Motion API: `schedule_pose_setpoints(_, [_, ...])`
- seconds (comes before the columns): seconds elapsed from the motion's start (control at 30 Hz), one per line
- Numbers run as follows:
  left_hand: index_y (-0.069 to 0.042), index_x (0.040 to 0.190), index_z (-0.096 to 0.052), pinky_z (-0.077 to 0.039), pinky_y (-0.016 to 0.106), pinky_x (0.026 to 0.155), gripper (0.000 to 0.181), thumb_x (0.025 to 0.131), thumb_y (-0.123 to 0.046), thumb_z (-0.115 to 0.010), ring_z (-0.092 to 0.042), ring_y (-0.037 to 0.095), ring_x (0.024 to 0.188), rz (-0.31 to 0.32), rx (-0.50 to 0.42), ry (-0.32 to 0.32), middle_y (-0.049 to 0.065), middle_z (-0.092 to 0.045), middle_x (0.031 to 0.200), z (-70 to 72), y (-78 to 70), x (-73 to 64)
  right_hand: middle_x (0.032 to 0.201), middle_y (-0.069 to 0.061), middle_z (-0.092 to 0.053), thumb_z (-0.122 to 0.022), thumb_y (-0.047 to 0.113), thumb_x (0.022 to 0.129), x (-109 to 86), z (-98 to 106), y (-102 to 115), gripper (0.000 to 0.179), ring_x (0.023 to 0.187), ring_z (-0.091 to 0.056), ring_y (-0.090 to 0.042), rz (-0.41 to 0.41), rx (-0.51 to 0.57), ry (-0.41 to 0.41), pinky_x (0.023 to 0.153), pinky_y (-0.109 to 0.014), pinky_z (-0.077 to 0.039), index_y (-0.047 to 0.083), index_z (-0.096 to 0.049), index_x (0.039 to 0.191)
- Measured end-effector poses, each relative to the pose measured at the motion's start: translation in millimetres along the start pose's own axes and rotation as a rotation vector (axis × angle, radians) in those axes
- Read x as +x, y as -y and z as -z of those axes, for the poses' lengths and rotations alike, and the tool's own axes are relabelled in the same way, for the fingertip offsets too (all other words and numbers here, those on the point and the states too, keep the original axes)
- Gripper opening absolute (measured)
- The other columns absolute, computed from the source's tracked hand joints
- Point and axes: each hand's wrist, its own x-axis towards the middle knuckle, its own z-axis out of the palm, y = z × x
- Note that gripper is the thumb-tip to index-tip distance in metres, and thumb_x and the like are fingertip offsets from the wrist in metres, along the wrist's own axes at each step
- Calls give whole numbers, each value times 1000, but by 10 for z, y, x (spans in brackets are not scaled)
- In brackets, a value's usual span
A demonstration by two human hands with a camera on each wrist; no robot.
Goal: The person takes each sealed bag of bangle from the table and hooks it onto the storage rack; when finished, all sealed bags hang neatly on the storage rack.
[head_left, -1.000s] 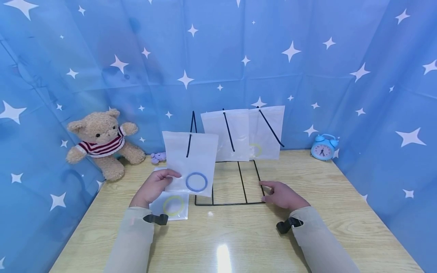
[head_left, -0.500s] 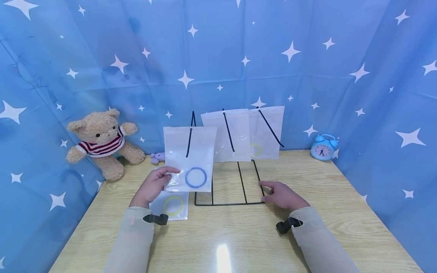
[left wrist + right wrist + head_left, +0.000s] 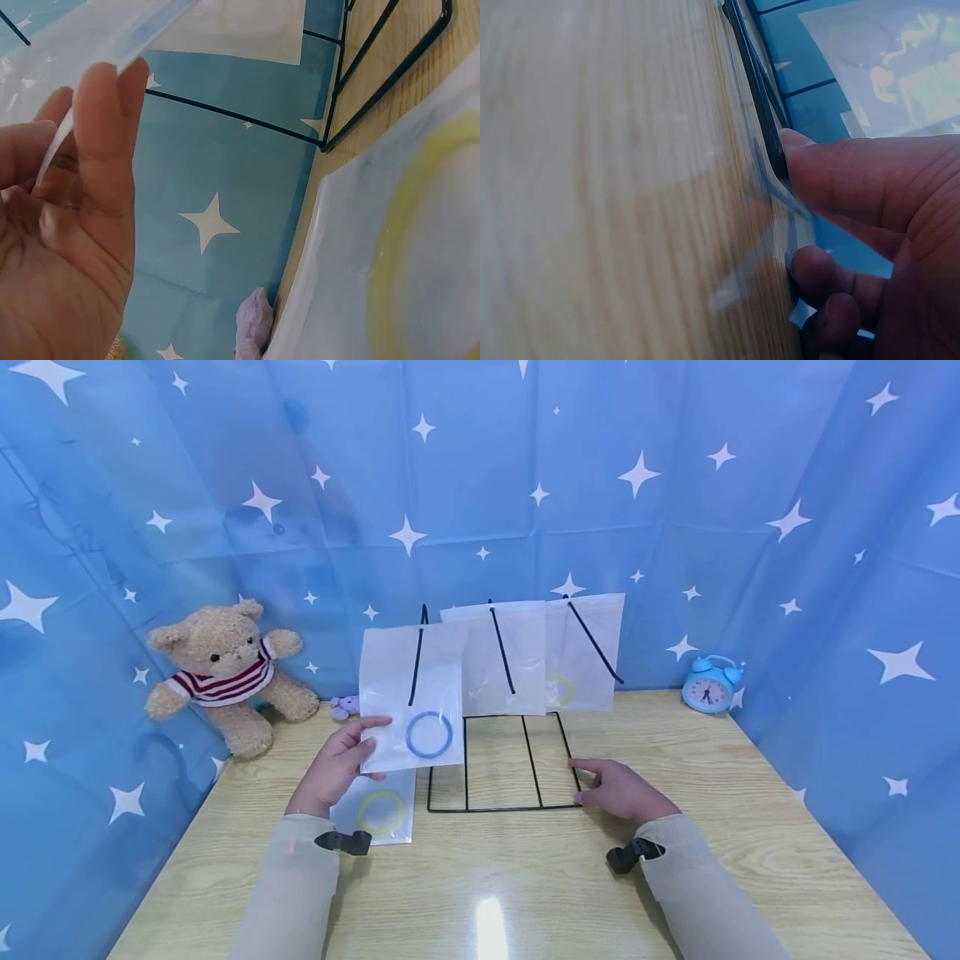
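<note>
A clear plastic bag with a blue ring inside hangs on the left hook of a black wire rack. My left hand pinches the bag's lower left edge between thumb and fingers, also seen with the left hand in the left wrist view. My right hand holds the rack's front right base corner; the thumb presses against the dark wire in the right wrist view. Beneath the left hand, another bag with a yellow ring lies on the table, partly covered.
Two more bags hang on the rack, a middle bag and a right bag with a yellow ring. A teddy bear sits back left beside a small purple toy. A blue alarm clock stands back right, before the starry curtain.
My left hand has shifted slightly up and away, and the blue-ring bag has slid back along the hook towards the rack's upright. The right hand keeps its place on the base corner.
</note>
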Motion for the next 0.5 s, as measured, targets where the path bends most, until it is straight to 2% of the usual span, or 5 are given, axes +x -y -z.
schedule_pose_setpoints(0.13, [-4, 154, -47, -64, 32, 78, 42, 112, -2, -41, -68, 15, 102, -38, -53, -4, 21, -50, 149, -9, 0, 7, 135, -15, -64, -79, 29, 95, 10, -3, -11, 68, 104, -58, -25, 4, -5, -3, 87, -47, -52, 21, -53, 157])
schedule_pose_setpoints(0.33, [0, 157, -40, -64, 33, 84, 49, 108, 5, -42, -66, 15, 106, -100, -134, 4, 6, -57, 129, -27, -2, 1, 126, -12, -65, -79, 29, 95, 10, -3, -10, 68, 100, -57, -24, 1, -5, -4, 83, -43, -50, 21, -53, 157])
schedule_pose_setpoints(0.4, [-1, 157, -39, -64, 33, 87, 50, 108, 6, -43, -65, 16, 108, -111, -135, 2, 7, -56, 128, -30, 3, 6, 125, -11, -65, -79, 29, 95, 6, -3, -6, 68, 99, -56, -23, -2, 0, -5, 81, -41, -49, 22, -53, 157])
schedule_pose_setpoints(0.5, [-3, 158, -39, -62, 33, 92, 52, 107, 7, -44, -64, 15, 114, -115, -109, -10, 14, -54, 140, -30, 14, 17, 124, -11, -64, -79, 29, 95, 0, -4, 1, 68, 97, -55, -24, -6, 15, -4, 80, -40, -48, 21, -53, 157])
